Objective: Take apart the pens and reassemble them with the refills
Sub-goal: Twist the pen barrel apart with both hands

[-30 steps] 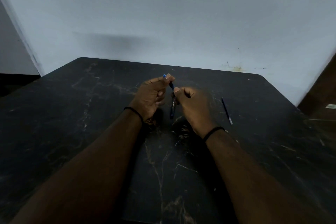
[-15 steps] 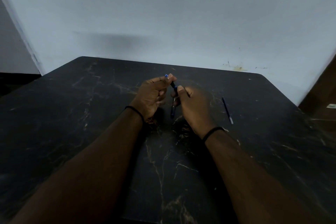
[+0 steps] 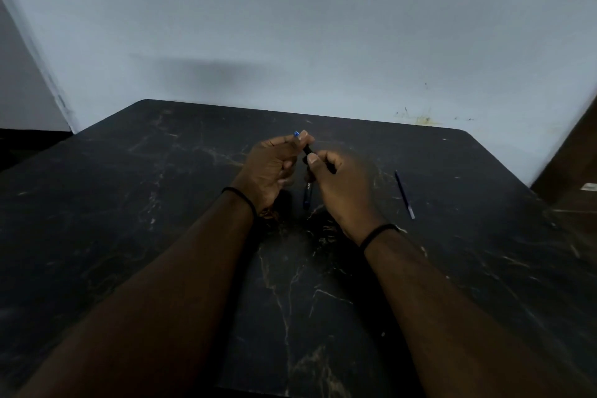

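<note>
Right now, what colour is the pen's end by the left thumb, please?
Bright blue end cap, head view.

Dim, flat light; soft shadow on the wall; slight blur, wide-angle bending at the edges.

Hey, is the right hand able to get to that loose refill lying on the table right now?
Probably not at once: the right hand is busy gripping the pen together with the left hand. The refill lies just to its right on bare table, nothing between, so letting go would free the way.
</note>
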A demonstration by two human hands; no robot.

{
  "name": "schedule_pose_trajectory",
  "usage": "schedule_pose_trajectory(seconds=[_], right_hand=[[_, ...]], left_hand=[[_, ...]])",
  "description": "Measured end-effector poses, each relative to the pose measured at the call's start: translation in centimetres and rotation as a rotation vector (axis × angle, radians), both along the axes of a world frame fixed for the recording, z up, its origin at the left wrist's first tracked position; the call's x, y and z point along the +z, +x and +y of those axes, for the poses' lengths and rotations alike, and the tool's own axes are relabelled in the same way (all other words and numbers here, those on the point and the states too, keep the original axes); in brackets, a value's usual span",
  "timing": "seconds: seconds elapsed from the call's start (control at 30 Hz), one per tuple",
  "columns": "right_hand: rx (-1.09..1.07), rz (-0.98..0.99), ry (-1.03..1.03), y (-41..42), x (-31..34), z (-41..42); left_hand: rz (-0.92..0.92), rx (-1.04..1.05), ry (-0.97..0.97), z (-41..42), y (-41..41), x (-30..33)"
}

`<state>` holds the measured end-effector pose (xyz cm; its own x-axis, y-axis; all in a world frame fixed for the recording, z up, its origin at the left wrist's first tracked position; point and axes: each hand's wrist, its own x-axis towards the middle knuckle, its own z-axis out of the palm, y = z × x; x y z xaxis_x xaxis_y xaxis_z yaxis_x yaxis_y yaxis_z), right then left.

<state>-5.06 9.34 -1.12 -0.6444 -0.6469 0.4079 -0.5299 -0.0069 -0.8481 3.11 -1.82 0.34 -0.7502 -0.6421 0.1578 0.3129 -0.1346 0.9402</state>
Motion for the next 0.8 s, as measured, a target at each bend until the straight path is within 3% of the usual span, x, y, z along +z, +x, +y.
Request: schedule_pose_trajectory(seconds=[0.47,0.7,0.8], right_hand=[[-0.132,0.141,0.009,0.8,0.9,1.2],[-0.169,0.327,0.116,0.8,1.4,1.9],[-0.160,0.365,0.119,0.8,1.5,2.0]], left_hand=[[-0.002,0.042,-0.023,-0.3,0.2,-0.1],[0.008,0.220,0.044,-0.4,0.6,0.7],[0.054,0.413,0.120,-1.1,1.0,1.1]])
